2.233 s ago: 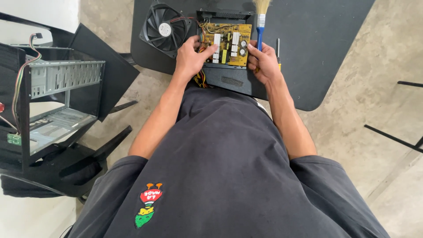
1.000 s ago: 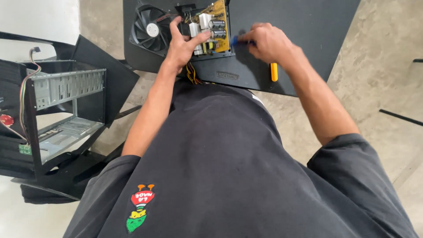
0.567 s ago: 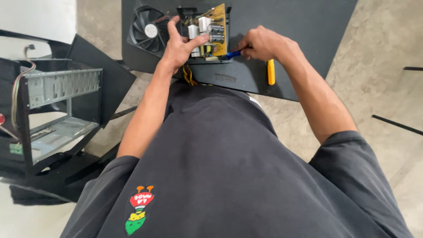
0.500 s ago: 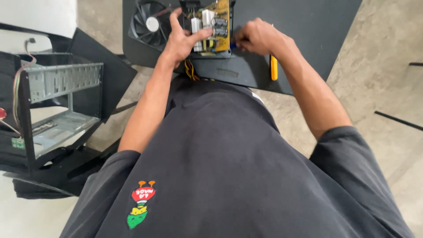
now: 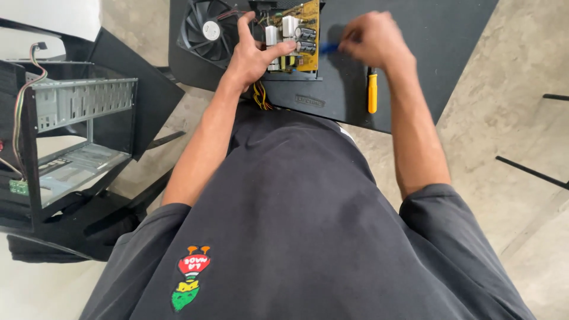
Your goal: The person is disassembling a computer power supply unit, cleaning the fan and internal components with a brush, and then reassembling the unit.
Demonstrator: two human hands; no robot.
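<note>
Top centre of the frame: left hand (image 5: pixel 252 50) clamps the yellow board (image 5: pixel 299 32) beside a fan (image 5: pixel 207 29). Right hand (image 5: pixel 370 38) closes on a blue tool (image 5: pixel 329 47). Yellow screwdriver (image 5: pixel 372 92) lies on the black surface (image 5: pixel 427 47). Open case (image 5: pixel 71 136) at left.

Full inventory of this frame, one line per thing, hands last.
circuit board: 1, yellow-brown, tilted up at the mat's top edge
cooling fan: 1, black, left of the board
wire bundle: 1, yellow and orange, below the board
screwdriver: 1, yellow handle, lying on the mat
mat: 1, black, on the floor
computer case: 1, black, open, far left
blue-handled tool: 1, in right hand
left hand: grips the board
right hand: closed on the blue handle
</note>
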